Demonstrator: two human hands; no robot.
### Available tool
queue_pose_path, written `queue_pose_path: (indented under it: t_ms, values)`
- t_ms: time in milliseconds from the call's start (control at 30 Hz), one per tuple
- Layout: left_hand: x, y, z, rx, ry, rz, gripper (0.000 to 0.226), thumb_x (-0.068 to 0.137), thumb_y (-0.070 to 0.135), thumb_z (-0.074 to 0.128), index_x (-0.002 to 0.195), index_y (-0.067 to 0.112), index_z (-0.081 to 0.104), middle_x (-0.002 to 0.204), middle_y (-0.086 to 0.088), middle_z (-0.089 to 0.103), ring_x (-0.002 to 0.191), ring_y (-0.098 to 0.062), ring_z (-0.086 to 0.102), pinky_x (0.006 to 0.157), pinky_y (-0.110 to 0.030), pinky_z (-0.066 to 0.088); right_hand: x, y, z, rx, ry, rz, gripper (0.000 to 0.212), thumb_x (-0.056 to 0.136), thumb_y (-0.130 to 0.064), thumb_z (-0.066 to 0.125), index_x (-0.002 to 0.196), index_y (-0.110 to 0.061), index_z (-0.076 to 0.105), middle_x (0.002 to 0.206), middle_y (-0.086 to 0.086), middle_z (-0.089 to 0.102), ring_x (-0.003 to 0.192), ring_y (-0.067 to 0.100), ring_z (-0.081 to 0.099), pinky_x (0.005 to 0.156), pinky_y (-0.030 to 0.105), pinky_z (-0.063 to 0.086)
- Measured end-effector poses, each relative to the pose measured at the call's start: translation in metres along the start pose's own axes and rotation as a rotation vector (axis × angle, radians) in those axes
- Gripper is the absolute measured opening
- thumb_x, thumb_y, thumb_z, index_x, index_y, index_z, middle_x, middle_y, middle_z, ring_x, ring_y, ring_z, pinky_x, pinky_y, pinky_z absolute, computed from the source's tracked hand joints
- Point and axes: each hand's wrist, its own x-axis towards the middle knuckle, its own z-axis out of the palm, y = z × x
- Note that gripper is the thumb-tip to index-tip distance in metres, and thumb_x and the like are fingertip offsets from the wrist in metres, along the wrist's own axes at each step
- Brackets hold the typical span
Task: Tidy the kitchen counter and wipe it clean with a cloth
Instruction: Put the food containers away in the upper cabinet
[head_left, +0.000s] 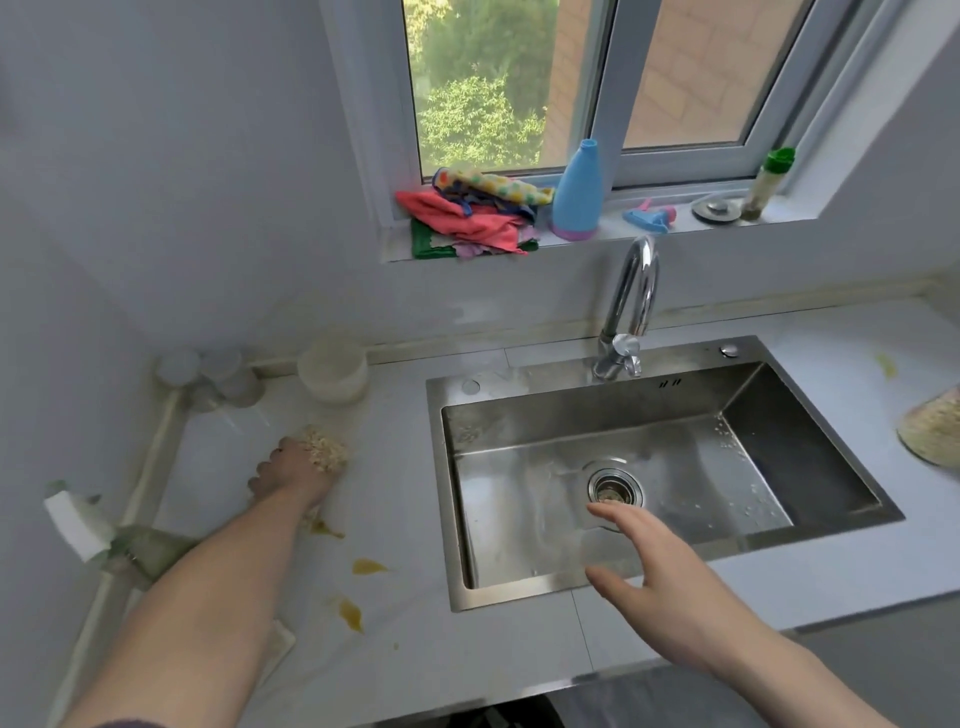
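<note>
The sink (670, 467) is seen to hold scattered grains on its floor and right wall, with more gathered in the drain strainer (614, 488). A pale cup (332, 375) stands on the counter (415, 597) near the back wall; its contents cannot be made out. Blurred jars (208, 379) are noted in the back left corner.

A heap of oat-like flakes (324, 448) lies on the counter left of the sink, and the left hand (291, 470) is cupped against it, fingers curled together. Whether flakes are gripped cannot be told. The right hand (660, 587) is held spread over the sink's front edge, touching nothing, fingers pointing toward the drain.

Yellow smears (358, 587) are recorded on the counter between the left forearm and the sink.

The cloths (472, 213) are piled on the window sill, well apart from both hands, the pile's long axis running along the sill. A blue bottle (577, 192) stands upright just beside them.
</note>
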Motion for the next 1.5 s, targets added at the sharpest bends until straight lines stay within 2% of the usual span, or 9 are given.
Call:
queue_pose_path:
  t_ms: [200,333,633,767,833,933,1133,1233,1500]
  values:
    - [-0.028,-0.010,-0.010,-0.042,0.150,0.245,0.054,0.080,0.039,0.067,0.127,0.016,0.051,0.123,-0.014,0.062,0.110,-0.039,0.060,0.088,-0.045,0.048,-0.010,0.006,-0.003,0.055,0.018,0.020,0.057,0.094,-0.040,0.061,0.145,-0.042,0.036,0.149,-0.030,0.032,0.138,-0.010,0.028,0.112,0.015,0.023]
    - [-0.068,0.006,-0.023,-0.213,0.192,0.399,0.055,0.076,0.038,0.074,0.126,0.025,0.054,0.118,-0.009,0.067,0.104,-0.039,0.063,0.079,-0.043,0.050,-0.029,0.008,-0.021,0.085,0.034,0.050,0.055,0.094,-0.040,0.059,0.144,-0.043,0.037,0.146,-0.030,0.033,0.133,-0.013,0.031,0.107,0.012,0.024]
    - [-0.219,0.163,-0.025,-0.478,0.020,0.790,0.070,0.076,0.029,0.085,0.136,0.023,0.050,0.118,-0.002,0.066,0.102,-0.028,0.062,0.080,-0.039,0.048,-0.111,0.078,-0.103,0.148,0.210,0.233,0.057,0.094,-0.043,0.057,0.147,-0.037,0.037,0.148,-0.021,0.035,0.136,-0.001,0.034,0.113,0.024,0.030]
    - [-0.302,0.246,-0.004,-0.500,-0.066,0.926,0.071,0.076,0.036,0.083,0.137,0.030,0.046,0.115,0.002,0.067,0.099,-0.021,0.063,0.083,-0.042,0.054,-0.159,0.133,-0.144,0.163,0.290,0.301,0.055,0.094,-0.040,0.058,0.145,-0.037,0.039,0.145,-0.022,0.036,0.121,-0.002,0.045,0.102,0.017,0.033]
    - [-0.337,0.283,0.011,-0.501,-0.117,0.966,0.074,0.074,0.043,0.082,0.137,0.033,0.044,0.117,0.004,0.066,0.101,-0.020,0.063,0.085,-0.043,0.055,-0.177,0.160,-0.163,0.186,0.320,0.320,0.054,0.095,-0.039,0.058,0.145,-0.039,0.038,0.142,-0.025,0.034,0.114,-0.004,0.048,0.098,0.013,0.032]
    - [-0.389,0.334,0.036,-0.503,-0.142,1.009,0.075,0.073,0.044,0.080,0.137,0.033,0.044,0.122,0.006,0.064,0.106,-0.019,0.062,0.089,-0.043,0.054,-0.202,0.204,-0.189,0.203,0.360,0.326,0.054,0.096,-0.039,0.059,0.145,-0.039,0.038,0.141,-0.027,0.034,0.128,-0.008,0.033,0.107,0.018,0.027]
    - [-0.485,0.417,0.085,-0.549,-0.257,0.977,0.071,0.068,0.043,0.077,0.132,0.036,0.047,0.114,0.013,0.065,0.103,-0.013,0.062,0.089,-0.042,0.055,-0.235,0.296,-0.249,0.198,0.371,0.362,0.056,0.094,-0.040,0.060,0.146,-0.038,0.038,0.143,-0.018,0.039,0.134,0.002,0.037,0.107,0.024,0.033]
    - [-0.516,0.440,0.106,-0.553,-0.304,0.956,0.068,0.066,0.043,0.078,0.127,0.038,0.049,0.106,0.017,0.065,0.098,-0.011,0.064,0.088,-0.042,0.056,-0.247,0.328,-0.265,0.213,0.396,0.366,0.055,0.094,-0.039,0.061,0.145,-0.038,0.039,0.144,-0.016,0.041,0.132,0.004,0.039,0.100,0.023,0.032]
    - [-0.550,0.500,0.122,-0.509,-0.321,0.948,0.075,0.066,0.046,0.079,0.132,0.030,0.049,0.111,0.013,0.065,0.101,-0.012,0.064,0.087,-0.039,0.056,-0.254,0.381,-0.294,0.241,0.424,0.384,0.055,0.093,-0.043,0.060,0.144,-0.040,0.039,0.147,-0.019,0.038,0.136,0.007,0.038,0.105,0.027,0.035]
